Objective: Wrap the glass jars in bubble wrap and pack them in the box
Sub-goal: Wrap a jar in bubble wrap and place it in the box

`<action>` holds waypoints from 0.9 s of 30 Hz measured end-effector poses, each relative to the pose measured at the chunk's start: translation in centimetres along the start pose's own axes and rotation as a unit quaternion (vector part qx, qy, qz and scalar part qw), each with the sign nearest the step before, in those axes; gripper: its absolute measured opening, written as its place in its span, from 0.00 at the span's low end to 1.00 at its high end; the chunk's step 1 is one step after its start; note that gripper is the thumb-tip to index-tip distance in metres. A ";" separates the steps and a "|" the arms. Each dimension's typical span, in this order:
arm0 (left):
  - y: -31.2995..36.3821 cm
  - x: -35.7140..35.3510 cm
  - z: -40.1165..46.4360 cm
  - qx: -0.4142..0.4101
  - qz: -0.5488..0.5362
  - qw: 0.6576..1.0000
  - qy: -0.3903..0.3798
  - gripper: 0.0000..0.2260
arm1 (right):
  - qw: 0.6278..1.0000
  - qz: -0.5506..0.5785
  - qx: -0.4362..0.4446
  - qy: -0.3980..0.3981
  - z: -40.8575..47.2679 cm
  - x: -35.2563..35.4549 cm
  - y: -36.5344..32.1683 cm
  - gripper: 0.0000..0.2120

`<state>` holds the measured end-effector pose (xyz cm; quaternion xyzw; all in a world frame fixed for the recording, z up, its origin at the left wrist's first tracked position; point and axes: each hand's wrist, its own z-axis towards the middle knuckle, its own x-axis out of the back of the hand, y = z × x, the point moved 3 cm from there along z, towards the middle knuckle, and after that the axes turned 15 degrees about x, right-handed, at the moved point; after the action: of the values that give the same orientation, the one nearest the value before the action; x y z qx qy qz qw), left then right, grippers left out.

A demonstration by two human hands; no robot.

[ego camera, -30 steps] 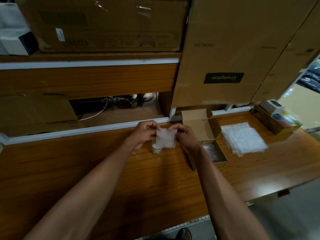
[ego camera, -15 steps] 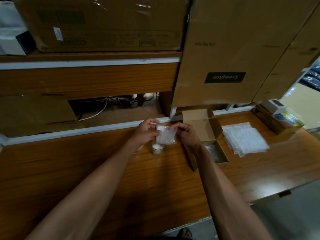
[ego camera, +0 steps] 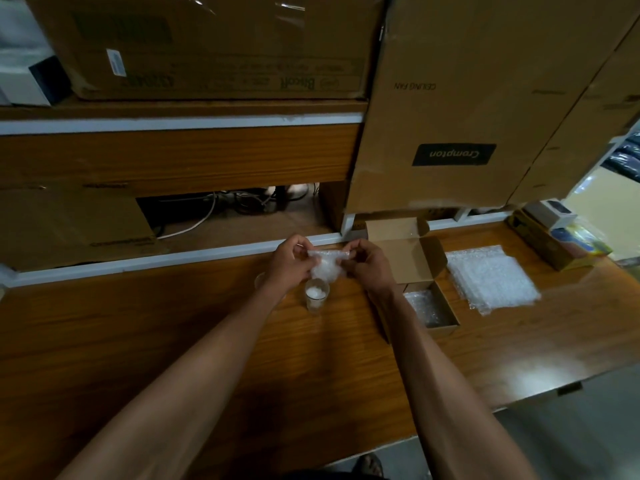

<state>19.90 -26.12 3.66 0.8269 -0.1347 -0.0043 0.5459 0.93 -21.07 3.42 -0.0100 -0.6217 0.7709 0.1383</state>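
My left hand (ego camera: 290,262) and my right hand (ego camera: 370,265) each pinch an upper corner of a small bubble wrap sheet (ego camera: 325,265), held stretched above the table. Just below it a small glass jar (ego camera: 316,295) stands upright on the wood. A second glass jar (ego camera: 259,280) shows partly behind my left wrist. To the right sits a small open cardboard box (ego camera: 437,319) with its lid (ego camera: 401,251) up and bubble wrap inside; my right forearm hides its left wall.
A stack of bubble wrap sheets (ego camera: 491,276) lies right of the box. Packaged goods (ego camera: 557,241) sit at the far right table edge. Big cartons (ego camera: 450,109) stand behind, and cables (ego camera: 221,209) fill the shelf gap. The wooden table (ego camera: 173,327) spreads left.
Both hands have raised the bubble wrap sheet a little and pulled its top edge out straighter. The jar below has not moved.
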 end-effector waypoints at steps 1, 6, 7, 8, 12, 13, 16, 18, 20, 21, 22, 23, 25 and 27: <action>-0.1 -0.2 0.0 -0.003 -0.002 1.000 0.005 0.08 | 1.000 -0.016 0.008 0.009 0.0 -0.1 -0.1 0.06; 0.0 -1.1 0.0 -0.002 -0.052 0.999 0.007 0.07 | 0.998 -0.049 0.028 0.041 0.4 -1.2 -0.5 0.04; 0.0 -1.2 0.1 -0.002 -0.069 0.998 0.008 0.07 | 0.998 -0.044 0.028 0.044 0.5 -1.4 -0.5 0.05; -0.1 -1.4 0.1 -0.002 -0.082 0.997 0.009 0.07 | 0.998 -0.035 0.027 0.043 0.6 -1.6 -0.4 0.06; -0.5 -1.8 0.3 -0.008 -0.110 0.994 0.017 0.07 | 0.998 0.063 0.003 0.018 0.5 -2.1 -0.2 0.04; -0.6 -1.8 0.3 -0.008 -0.112 0.993 0.020 0.07 | 0.995 0.097 -0.012 0.017 0.5 -2.1 -0.1 0.05; -0.9 -1.8 0.6 -0.003 -0.124 0.992 0.015 0.06 | 0.987 0.157 -0.038 0.011 0.6 -2.0 0.3 0.12; -1.2 -1.8 0.7 -0.002 -0.115 0.993 0.011 0.07 | 0.987 0.158 -0.031 0.007 0.7 -1.9 0.5 0.11; -1.4 -1.8 0.7 -0.012 -0.083 0.996 0.020 0.10 | 0.990 0.136 -0.019 0.008 0.9 -1.8 0.7 0.11; -1.3 -1.8 0.6 -0.019 -0.072 0.997 0.021 0.11 | 0.993 0.118 -0.013 0.007 1.0 -1.7 0.8 0.11; -1.2 -1.7 0.5 -0.027 -0.063 0.997 0.020 0.13 | 0.995 0.100 -0.007 0.005 1.1 -1.7 0.9 0.10; -1.1 -1.6 0.4 -0.034 -0.054 0.998 0.020 0.14 | 0.997 0.083 -0.001 0.002 1.2 -1.6 0.9 0.09; -1.1 -1.5 0.5 -0.046 -0.033 0.998 0.029 0.15 | 0.998 0.062 0.014 0.000 1.4 -1.6 0.8 0.09; -1.1 -1.4 0.5 -0.056 -0.014 0.997 0.042 0.14 | 0.998 0.046 0.034 -0.008 1.5 -1.7 0.6 0.08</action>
<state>18.75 -25.86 2.28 0.7962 -0.0998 0.0150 0.5965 2.20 -23.00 2.91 -0.0279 -0.5948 0.7974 0.0985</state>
